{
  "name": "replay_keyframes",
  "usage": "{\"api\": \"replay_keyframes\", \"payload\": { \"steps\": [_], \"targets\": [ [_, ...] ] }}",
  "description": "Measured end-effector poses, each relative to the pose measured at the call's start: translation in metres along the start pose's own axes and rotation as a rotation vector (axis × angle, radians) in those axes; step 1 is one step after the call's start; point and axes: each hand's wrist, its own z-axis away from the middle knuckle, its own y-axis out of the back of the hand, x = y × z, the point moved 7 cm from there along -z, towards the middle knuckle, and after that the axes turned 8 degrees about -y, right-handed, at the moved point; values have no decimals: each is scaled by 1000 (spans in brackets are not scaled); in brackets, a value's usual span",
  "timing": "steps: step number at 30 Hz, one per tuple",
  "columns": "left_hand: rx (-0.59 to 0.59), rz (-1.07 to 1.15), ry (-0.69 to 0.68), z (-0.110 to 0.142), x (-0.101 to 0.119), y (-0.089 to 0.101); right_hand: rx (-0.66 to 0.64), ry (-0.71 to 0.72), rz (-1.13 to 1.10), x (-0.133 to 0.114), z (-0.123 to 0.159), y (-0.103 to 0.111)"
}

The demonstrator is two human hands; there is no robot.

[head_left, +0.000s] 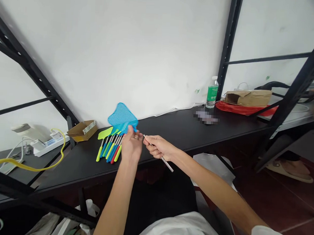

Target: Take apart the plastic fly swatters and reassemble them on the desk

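- Two grips were closed: left hand [131, 146] pinched the blue fly-swatter head [122, 114], toward ten o'clock.
- Right hand [158, 145] wrapped the metal rod [167, 164], toward four.
- Holding near facing ends likely aided steadiness.

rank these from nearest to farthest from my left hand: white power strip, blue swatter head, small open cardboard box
1. Blue swatter head: at the fingertips of your left hand
2. Small open cardboard box: on the black tabletop, to the left
3. White power strip: farther left, past the box
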Motion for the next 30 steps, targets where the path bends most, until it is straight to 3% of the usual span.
{"api": "replay_keyframes", "payload": {
  "steps": [3,6,8,11,17,21,25,30],
  "targets": [
    [156,28,-163,-17,30,27,170,-5,38,2,-15,25],
    [166,-26,-179,-25,40,47,367,-50,95,0,-43,56],
    [161,-102,-187,-26,37,59,539,-51,238,-5,-61,77],
    [186,-213,-158,-27,19,77,695,-21,562,-15,-80,93],
    [177,-307,-124,-30,-10,95,891,30,1189,-19,-86,93],
    [171,-348,-159,-29,-12,95,929,121,1185,-21,-82,94],
    [127,-421,-193,-26,-14,84,902,359,895,-34,-69,92],
    [-5,-454,-273,-18,-23,47,449,354,299,-28,-81,72]
  ]
}}
